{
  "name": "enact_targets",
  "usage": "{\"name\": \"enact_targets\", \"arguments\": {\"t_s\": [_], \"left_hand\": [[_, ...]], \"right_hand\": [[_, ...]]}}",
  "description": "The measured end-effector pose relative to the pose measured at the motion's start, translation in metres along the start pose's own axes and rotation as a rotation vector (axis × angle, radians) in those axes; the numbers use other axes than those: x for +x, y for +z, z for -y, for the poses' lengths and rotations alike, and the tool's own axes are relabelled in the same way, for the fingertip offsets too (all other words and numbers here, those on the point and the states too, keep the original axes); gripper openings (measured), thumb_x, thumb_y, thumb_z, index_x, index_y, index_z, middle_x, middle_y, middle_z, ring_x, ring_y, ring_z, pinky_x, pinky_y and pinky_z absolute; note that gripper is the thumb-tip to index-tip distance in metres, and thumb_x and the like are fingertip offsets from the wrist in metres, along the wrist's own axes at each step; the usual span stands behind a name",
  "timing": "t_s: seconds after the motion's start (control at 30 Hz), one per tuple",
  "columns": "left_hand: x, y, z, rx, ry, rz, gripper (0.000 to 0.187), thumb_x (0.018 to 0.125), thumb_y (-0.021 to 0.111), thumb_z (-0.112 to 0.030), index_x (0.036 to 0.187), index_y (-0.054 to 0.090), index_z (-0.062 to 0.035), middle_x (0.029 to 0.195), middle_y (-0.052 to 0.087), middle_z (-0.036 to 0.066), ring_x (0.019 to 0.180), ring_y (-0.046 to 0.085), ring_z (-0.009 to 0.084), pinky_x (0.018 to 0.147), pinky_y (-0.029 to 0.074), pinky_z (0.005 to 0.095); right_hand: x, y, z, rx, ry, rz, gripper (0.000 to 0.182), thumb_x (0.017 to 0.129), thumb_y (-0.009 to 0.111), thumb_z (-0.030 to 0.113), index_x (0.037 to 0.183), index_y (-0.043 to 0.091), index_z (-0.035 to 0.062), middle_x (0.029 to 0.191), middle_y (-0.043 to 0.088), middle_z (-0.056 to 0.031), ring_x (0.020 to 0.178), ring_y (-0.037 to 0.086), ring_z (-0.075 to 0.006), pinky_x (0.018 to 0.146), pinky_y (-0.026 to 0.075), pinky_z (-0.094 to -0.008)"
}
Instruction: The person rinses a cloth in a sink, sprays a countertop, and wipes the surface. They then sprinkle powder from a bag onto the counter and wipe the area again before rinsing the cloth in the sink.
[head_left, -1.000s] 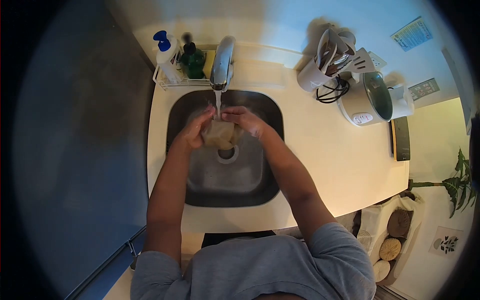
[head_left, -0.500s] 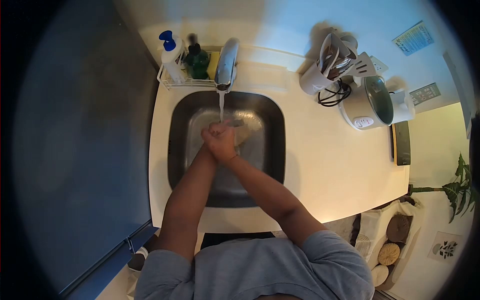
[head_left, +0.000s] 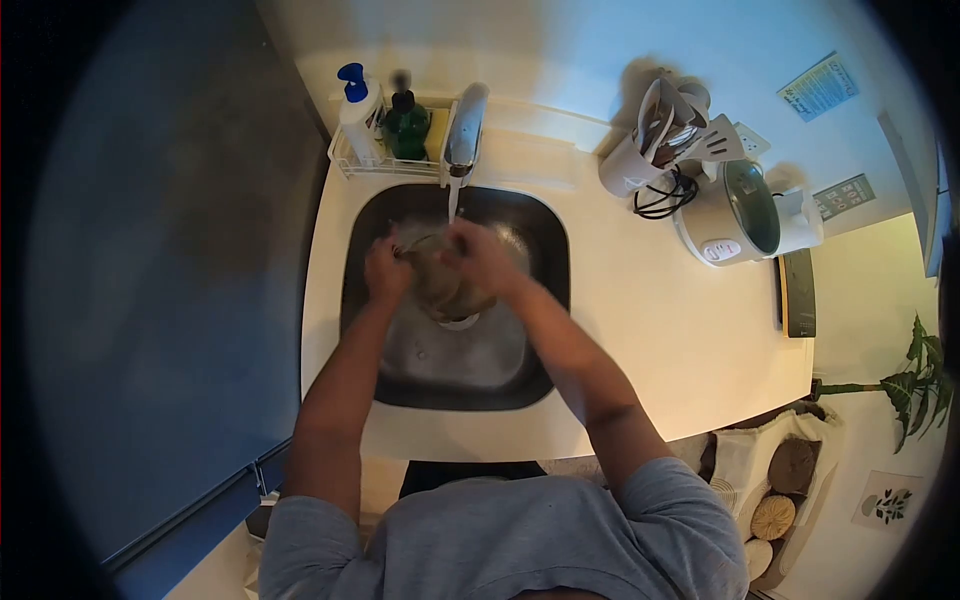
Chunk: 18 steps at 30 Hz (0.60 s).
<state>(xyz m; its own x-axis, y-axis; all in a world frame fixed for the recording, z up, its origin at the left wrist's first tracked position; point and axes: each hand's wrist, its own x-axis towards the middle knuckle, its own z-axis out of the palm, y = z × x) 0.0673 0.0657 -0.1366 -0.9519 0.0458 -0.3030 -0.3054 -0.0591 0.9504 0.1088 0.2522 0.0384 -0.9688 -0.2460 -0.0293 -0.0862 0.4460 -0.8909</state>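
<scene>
Head view: bench [head_left: 650, 330] surrounds the steel sink [head_left: 470, 370]. Left hand [head_left: 387, 270] and right hand [head_left: 482, 258] grasp a brownish cloth [head_left: 443, 282] at the basin's 12 o'clock under the tap [head_left: 465, 128]; fingers partly hidden, cloth blurred.

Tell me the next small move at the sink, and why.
Probably tilt the cloth further under the water: left hand and right hand hold it open between them over the drain, and the stream from the tap lands at its top edge.
</scene>
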Motion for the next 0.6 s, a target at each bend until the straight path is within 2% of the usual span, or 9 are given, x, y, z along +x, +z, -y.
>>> {"name": "enact_targets", "arguments": {"t_s": [0.1, 0.23, 0.37, 0.4, 0.47, 0.5, 0.53, 0.57, 0.6], "left_hand": [[0.016, -0.003, 0.025, -0.004, 0.019, -0.096, 0.06, 0.077, 0.058, -0.018, 0.132, 0.035, -0.0198, 0.118, 0.052, 0.01, 0.111, 0.049, 0.0228, 0.087, 0.041, 0.0335], [-0.049, 0.065, -0.01, -0.76, 0.2, 0.111, 0.055, 0.081, 0.053, -0.025, 0.132, 0.033, -0.0193, 0.124, 0.047, 0.009, 0.116, 0.044, 0.0215, 0.088, 0.039, 0.0328], [-0.106, 0.094, -0.044, -1.516, 0.372, 0.338, 0.052, 0.085, 0.049, -0.033, 0.132, 0.032, -0.0187, 0.13, 0.041, 0.009, 0.121, 0.039, 0.0201, 0.09, 0.037, 0.032], [-0.111, 0.102, -0.061, -1.513, 0.374, 0.338, 0.052, 0.085, 0.049, -0.033, 0.132, 0.032, -0.0187, 0.13, 0.041, 0.009, 0.121, 0.039, 0.0201, 0.09, 0.037, 0.032], [-0.11, 0.114, -0.09, -1.363, 0.17, 0.045, 0.053, 0.088, 0.037, -0.047, 0.133, 0.027, -0.02, 0.136, 0.03, 0.007, 0.126, 0.027, 0.0177, 0.1, 0.025, 0.0359], [-0.1, 0.105, -0.083, -1.361, 0.17, 0.043, 0.053, 0.088, 0.037, -0.047, 0.133, 0.027, -0.02, 0.136, 0.03, 0.007, 0.126, 0.027, 0.0177, 0.1, 0.025, 0.0359], [-0.087, 0.088, -0.066, -1.145, 0.068, 0.293, 0.056, 0.087, 0.035, -0.05, 0.134, 0.026, -0.0206, 0.136, 0.029, 0.007, 0.127, 0.024, 0.0185, 0.102, 0.017, 0.0383], [-0.078, 0.078, -0.054, -0.915, -0.029, 0.531, 0.058, 0.086, 0.034, -0.054, 0.134, 0.026, -0.0212, 0.137, 0.027, 0.007, 0.127, 0.021, 0.0192, 0.105, 0.01, 0.0407], [-0.078, 0.076, -0.052, -0.914, -0.028, 0.528, 0.058, 0.086, 0.034, -0.054, 0.134, 0.026, -0.0212, 0.137, 0.027, 0.007, 0.127, 0.021, 0.0192, 0.105, 0.01, 0.0407]], "right_hand": [[-0.03, 0.039, 0.035, -0.489, -0.559, -0.15, 0.029, 0.071, 0.062, 0.011, 0.098, 0.053, 0.0063, 0.091, 0.053, -0.0151, 0.085, 0.052, -0.0333, 0.075, 0.043, -0.0374], [-0.063, 0.059, 0.067, -0.226, -0.48, 0.147, 0.035, 0.07, 0.064, 0.013, 0.103, 0.053, 0.0065, 0.1, 0.051, -0.0162, 0.095, 0.05, -0.0336, 0.082, 0.04, -0.0415], [-0.046, 0.065, 0.032, -0.448, -0.406, -0.254, 0.033, 0.079, 0.056, 0.025, 0.106, 0.053, 0.0063, 0.108, 0.051, -0.0186, 0.102, 0.047, -0.0358, 0.088, 0.036, -0.0447], [-0.035, 0.073, 0.016, -0.524, -0.37, -0.355, 0.034, 0.079, 0.057, 0.027, 0.105, 0.055, 0.0054, 0.107, 0.053, -0.0175, 0.1, 0.05, -0.034, 0.085, 0.039, -0.0432], [-0.015, 0.086, -0.011, -0.673, -0.293, -0.552, 0.036, 0.079, 0.059, 0.03, 0.103, 0.058, 0.0035, 0.105, 0.057, -0.0154, 0.095, 0.055, -0.0305, 0.079, 0.043, -0.0403], [-0.006, 0.087, -0.017, -0.747, -0.25, -0.651, 0.038, 0.078, 0.059, 0.031, 0.103, 0.059, 0.0026, 0.105, 0.059, -0.0144, 0.093, 0.057, -0.0288, 0.077, 0.045, -0.0388], [0.0, 0.077, -0.021, -0.744, -0.248, -0.649, 0.038, 0.078, 0.059, 0.031, 0.103, 0.059, 0.0026, 0.105, 0.059, -0.0144, 0.093, 0.057, -0.0288, 0.077, 0.045, -0.0388], [0.006, 0.06, -0.027, -0.43, -0.03, -0.426, 0.04, 0.083, 0.05, 0.035, 0.108, 0.054, 0.0032, 0.112, 0.051, -0.019, 0.103, 0.047, -0.0347, 0.086, 0.037, -0.0438], [0.009, 0.054, -0.032, -0.115, 0.179, -0.197, 0.043, 0.087, 0.041, 0.038, 0.112, 0.049, 0.0038, 0.119, 0.043, -0.0237, 0.114, 0.038, -0.0406, 0.095, 0.029, -0.0488]]}}
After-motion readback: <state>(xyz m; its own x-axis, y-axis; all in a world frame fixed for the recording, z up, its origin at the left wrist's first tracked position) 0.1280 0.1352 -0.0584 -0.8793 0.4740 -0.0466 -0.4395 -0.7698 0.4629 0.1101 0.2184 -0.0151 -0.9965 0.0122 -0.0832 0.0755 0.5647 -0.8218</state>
